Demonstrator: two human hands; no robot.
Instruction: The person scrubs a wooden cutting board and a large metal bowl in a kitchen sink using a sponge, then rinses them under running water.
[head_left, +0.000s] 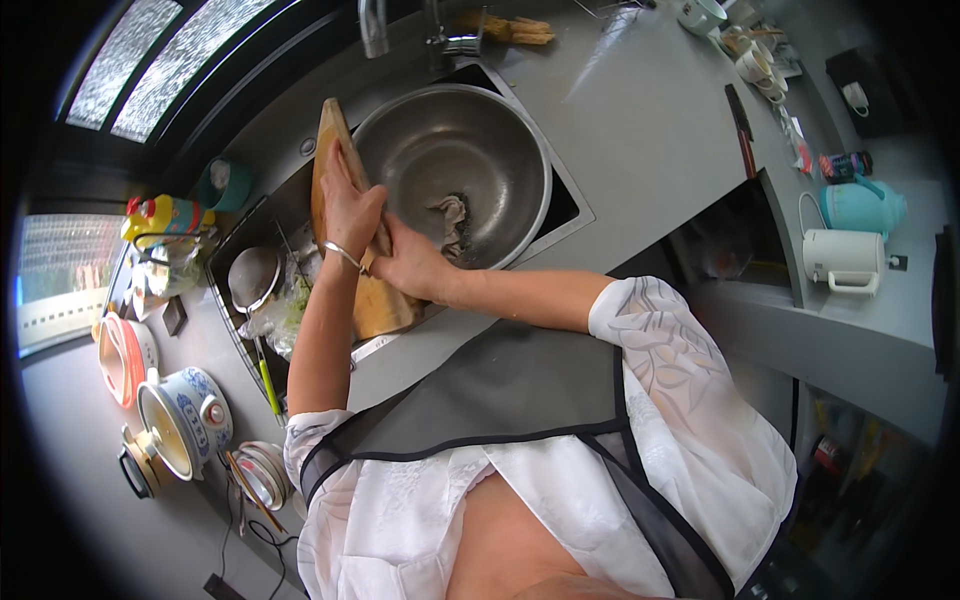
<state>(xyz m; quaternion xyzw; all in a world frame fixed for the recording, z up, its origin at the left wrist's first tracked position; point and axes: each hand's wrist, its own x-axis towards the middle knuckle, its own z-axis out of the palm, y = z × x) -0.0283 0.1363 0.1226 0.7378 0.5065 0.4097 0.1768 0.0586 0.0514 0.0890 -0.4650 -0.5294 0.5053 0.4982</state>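
Observation:
A thick wooden cutting board (386, 307) stands tilted on its edge between the sink's left part and a big stainless steel basin (517, 142). My left hand (349, 206), with a silver bangle at its wrist, presses along the board's upper half, fingers towards its far end. Lower down, my right hand (416, 262) holds the edge facing the basin, its wrist crossing in front of the board. Some of its fingers are hidden. A crumpled greyish rag (453, 225), with something dark beside it, lies in the basin. The chrome faucet (373, 30) is beyond the rim.
A mesh strainer (255, 277) and plastic bags (274, 326) crowd the sink's left side. On the right counter lies a knife (741, 131) near the edge. An electric kettle (844, 259) stands far right, a patterned electric pot (187, 420) at left.

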